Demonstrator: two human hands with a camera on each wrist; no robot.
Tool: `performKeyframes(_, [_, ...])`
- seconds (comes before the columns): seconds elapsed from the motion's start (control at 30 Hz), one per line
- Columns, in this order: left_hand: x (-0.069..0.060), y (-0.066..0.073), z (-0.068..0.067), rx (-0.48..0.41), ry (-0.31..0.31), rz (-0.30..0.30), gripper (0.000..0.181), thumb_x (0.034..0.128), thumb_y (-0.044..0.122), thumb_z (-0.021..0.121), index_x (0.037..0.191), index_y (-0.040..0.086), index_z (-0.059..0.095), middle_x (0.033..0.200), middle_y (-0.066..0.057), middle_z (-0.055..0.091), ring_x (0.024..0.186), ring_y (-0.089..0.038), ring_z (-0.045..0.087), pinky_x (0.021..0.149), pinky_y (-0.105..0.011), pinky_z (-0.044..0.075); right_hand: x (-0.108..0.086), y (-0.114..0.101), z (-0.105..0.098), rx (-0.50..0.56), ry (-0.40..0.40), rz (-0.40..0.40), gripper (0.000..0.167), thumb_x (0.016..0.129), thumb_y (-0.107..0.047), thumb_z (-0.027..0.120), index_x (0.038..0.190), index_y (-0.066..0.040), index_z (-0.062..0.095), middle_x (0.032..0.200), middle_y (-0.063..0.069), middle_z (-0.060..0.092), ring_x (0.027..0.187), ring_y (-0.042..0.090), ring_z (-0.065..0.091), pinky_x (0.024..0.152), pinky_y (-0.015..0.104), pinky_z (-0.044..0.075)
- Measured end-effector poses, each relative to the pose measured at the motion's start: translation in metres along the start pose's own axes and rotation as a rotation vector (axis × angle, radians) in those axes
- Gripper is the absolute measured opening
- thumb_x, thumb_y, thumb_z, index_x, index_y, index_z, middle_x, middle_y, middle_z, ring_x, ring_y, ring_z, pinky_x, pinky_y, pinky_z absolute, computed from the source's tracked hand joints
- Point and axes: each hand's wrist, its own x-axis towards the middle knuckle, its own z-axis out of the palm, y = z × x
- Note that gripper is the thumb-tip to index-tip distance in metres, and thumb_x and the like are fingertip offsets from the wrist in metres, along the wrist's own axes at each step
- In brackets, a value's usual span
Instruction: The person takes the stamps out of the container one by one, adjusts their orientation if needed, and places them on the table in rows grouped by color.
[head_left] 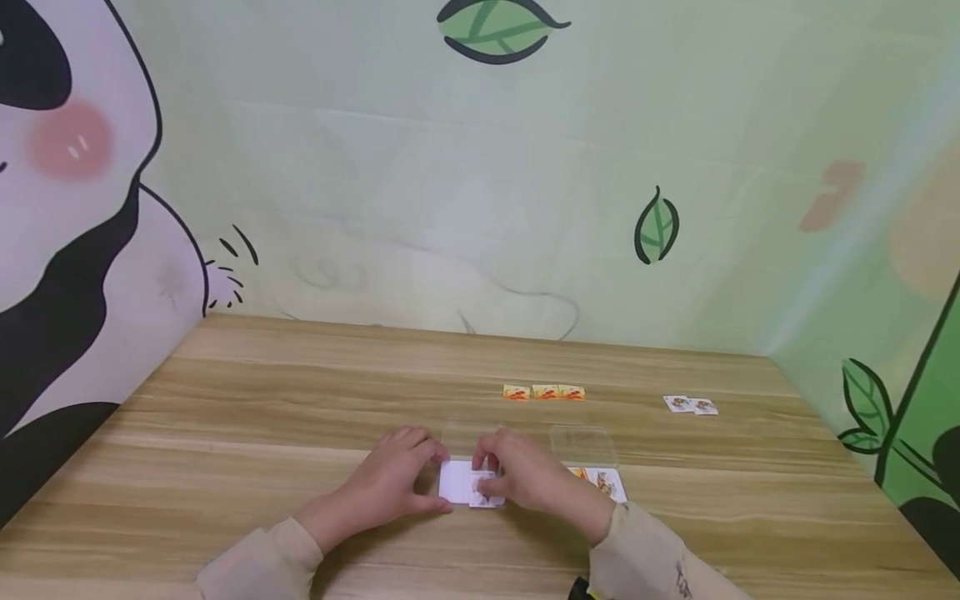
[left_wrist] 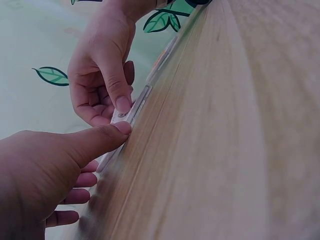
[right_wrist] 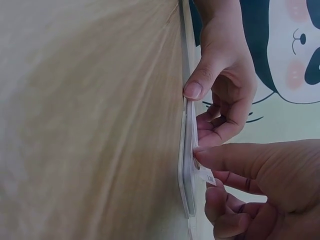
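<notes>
A shallow clear plastic case (head_left: 444,482) lies on the table with its transparent lid (head_left: 459,435) folded back, its inside white. My left hand (head_left: 393,473) holds the case at its left end, thumb at the near edge and fingers at the far edge. Over the case's right part, my right hand (head_left: 528,473) pinches a small white printed card (head_left: 482,501) between thumb and fingers. That card (right_wrist: 208,176) shows partly beyond the fingertips in the right wrist view. In the left wrist view, the left thumb (left_wrist: 107,137) presses the case's edge.
Right of my right hand stands a second clear case (head_left: 585,446), lid open, with printed cards (head_left: 606,482) inside, partly hidden by the wrist. Three yellow-orange cards (head_left: 545,392) lie in a row farther back. Two white printed cards (head_left: 690,406) overlap at the right.
</notes>
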Motion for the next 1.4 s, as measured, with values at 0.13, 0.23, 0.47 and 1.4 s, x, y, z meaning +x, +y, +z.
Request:
performKeyframes(0.13, [0.000, 0.000, 0.000, -0.001, 0.000, -0.001, 0.050, 0.0690, 0.041, 0.082, 0.104, 0.010, 0.064, 0.107, -0.004, 0.061, 0.109, -0.025, 0.055, 0.102, -0.050, 0.042, 0.000, 0.001, 0.001, 0.012, 0.010, 0.002, 0.012, 0.080, -0.008, 0.074, 0.085, -0.011, 0.064, 0.074, -0.002, 0.052, 0.069, 0.010, 0.044, 0.060, 0.021, 0.038])
performKeyframes(0.23, [0.000, 0.000, 0.000, 0.001, 0.000, -0.001, 0.050, 0.0691, 0.041, 0.082, 0.104, 0.010, 0.064, 0.107, -0.004, 0.061, 0.109, -0.025, 0.055, 0.102, -0.049, 0.042, 0.000, 0.002, 0.001, 0.018, 0.017, -0.005, 0.010, 0.081, -0.007, 0.072, 0.084, -0.011, 0.063, 0.072, -0.003, 0.052, 0.068, 0.009, 0.045, 0.060, 0.021, 0.038])
performKeyframes(0.47, [0.001, 0.000, 0.001, 0.008, 0.002, 0.000, 0.050, 0.0687, 0.042, 0.082, 0.103, 0.010, 0.065, 0.105, -0.002, 0.061, 0.107, -0.024, 0.055, 0.101, -0.048, 0.043, 0.000, 0.003, 0.000, 0.048, 0.004, -0.014, 0.008, 0.083, -0.004, 0.068, 0.082, -0.009, 0.063, 0.070, -0.004, 0.054, 0.064, 0.008, 0.045, 0.057, 0.020, 0.038])
performKeyframes(1.4, [0.001, 0.001, 0.001, -0.007, -0.006, -0.014, 0.052, 0.0675, 0.040, 0.084, 0.104, 0.009, 0.065, 0.106, -0.003, 0.062, 0.106, -0.024, 0.056, 0.099, -0.049, 0.043, -0.009, 0.020, -0.025, 0.371, -0.056, -0.030, 0.004, 0.090, -0.003, 0.062, 0.088, 0.000, 0.062, 0.074, 0.004, 0.058, 0.059, 0.007, 0.051, 0.051, 0.019, 0.048])
